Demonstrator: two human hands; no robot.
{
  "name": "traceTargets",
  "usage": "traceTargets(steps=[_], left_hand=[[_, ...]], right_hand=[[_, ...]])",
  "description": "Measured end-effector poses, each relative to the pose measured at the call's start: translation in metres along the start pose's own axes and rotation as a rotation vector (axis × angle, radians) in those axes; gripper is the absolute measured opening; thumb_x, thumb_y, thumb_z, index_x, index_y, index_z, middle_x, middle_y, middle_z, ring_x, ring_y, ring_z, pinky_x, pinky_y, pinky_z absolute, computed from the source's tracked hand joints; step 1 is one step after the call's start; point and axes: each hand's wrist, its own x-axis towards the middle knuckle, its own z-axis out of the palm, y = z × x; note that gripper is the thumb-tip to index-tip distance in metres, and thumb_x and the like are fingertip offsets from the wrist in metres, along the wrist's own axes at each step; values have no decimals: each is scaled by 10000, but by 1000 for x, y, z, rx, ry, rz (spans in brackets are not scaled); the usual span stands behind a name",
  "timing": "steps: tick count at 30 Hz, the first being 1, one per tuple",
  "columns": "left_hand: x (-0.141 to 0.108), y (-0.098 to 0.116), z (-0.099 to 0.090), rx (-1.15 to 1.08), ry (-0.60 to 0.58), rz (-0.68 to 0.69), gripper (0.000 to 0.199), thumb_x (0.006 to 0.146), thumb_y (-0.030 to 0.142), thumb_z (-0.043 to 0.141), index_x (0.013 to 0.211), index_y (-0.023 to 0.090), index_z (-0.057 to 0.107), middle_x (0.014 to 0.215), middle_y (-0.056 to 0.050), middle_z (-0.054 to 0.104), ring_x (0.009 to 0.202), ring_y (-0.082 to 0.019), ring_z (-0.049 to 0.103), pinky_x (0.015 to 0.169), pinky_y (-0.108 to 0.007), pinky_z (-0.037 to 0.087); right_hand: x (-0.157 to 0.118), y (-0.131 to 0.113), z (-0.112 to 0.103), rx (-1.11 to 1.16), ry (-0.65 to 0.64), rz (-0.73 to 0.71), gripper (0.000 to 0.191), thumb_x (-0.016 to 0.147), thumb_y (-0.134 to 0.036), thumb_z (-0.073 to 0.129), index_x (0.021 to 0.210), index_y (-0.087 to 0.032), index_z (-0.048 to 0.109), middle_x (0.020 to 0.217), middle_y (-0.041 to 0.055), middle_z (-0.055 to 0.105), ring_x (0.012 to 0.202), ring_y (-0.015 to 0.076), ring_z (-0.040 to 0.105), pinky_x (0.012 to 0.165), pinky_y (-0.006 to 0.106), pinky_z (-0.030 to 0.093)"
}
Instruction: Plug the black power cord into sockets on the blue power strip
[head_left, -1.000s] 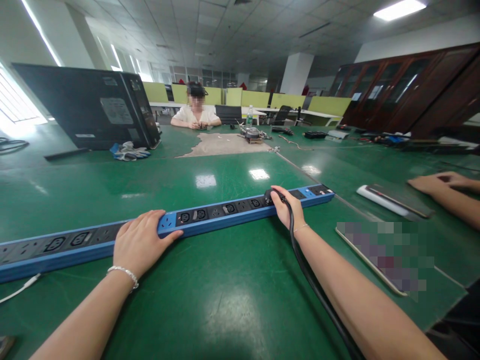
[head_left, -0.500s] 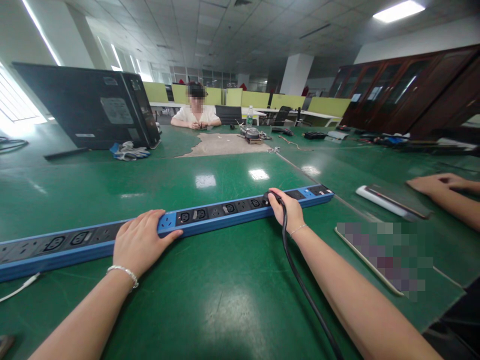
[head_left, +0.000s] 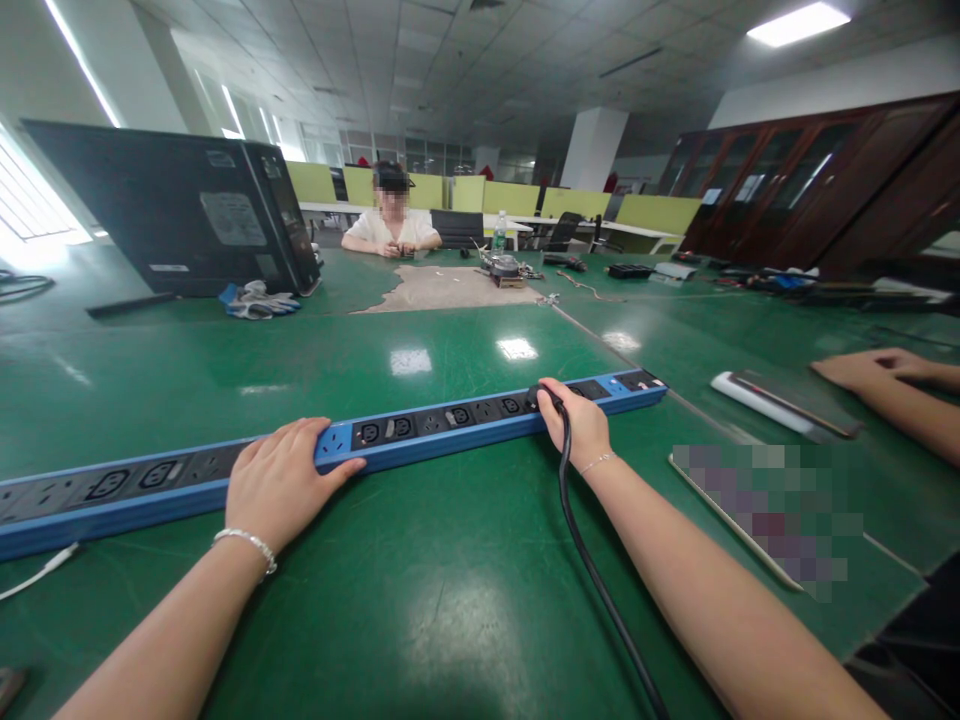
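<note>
A long blue power strip point(head_left: 431, 455) with black sockets lies across the green table, running from the left edge toward the right. My left hand point(head_left: 277, 480) rests over it left of the middle, fingers across the far side and thumb along the near side, gripping it. Near the strip's right part, my right hand point(head_left: 574, 420) is closed on a black power plug point(head_left: 535, 396) held against the socket face. Whether its pins are fully in the socket is hidden. A black cord point(head_left: 589, 565) runs from the plug down toward the bottom edge.
A black computer case point(head_left: 172, 215) stands back left, with work gloves point(head_left: 259, 300) beside it. To the right lie a blurred-out flat device point(head_left: 750, 520), a white bar-shaped object point(head_left: 757, 400) and another person's hands point(head_left: 862, 368). Another person point(head_left: 391, 225) sits across the table. A white cable point(head_left: 45, 572) lies left.
Both hands stay in nearly the same place on the strip and the plug. The cord's lower part has shifted slightly to the left.
</note>
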Motion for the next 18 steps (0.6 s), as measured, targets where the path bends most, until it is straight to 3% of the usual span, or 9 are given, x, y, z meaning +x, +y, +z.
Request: traceTargets(steps=[5, 9, 18], left_hand=[[0, 0, 1, -11, -5, -5, 676, 773, 654, 407, 1239, 170, 486, 1247, -132, 582, 1180, -300, 499, 1009, -429, 326], [0, -1, 1, -20, -8, -10, 678, 773, 657, 401, 1241, 174, 485, 1254, -135, 577, 1186, -302, 493, 1014, -434, 319], [-1, -1, 2, -22, 5, -3, 681, 776, 661, 401, 1229, 160, 490, 1248, -140, 577, 1178, -304, 494, 1008, -435, 320]], right_hand=[[-2, -1, 2, -62, -3, -91, 372, 892, -399, 386, 1123, -245, 634, 818, 61, 720, 722, 211, 660, 647, 284, 485], [-8, 0, 5, -32, 38, -122, 373, 908, -374, 368, 1152, -227, 609, 905, 62, 719, 797, 202, 662, 753, 291, 491], [-10, -2, 7, 61, 29, -33, 353, 888, -386, 408, 1147, -256, 610, 971, 44, 707, 879, 218, 651, 794, 324, 507]])
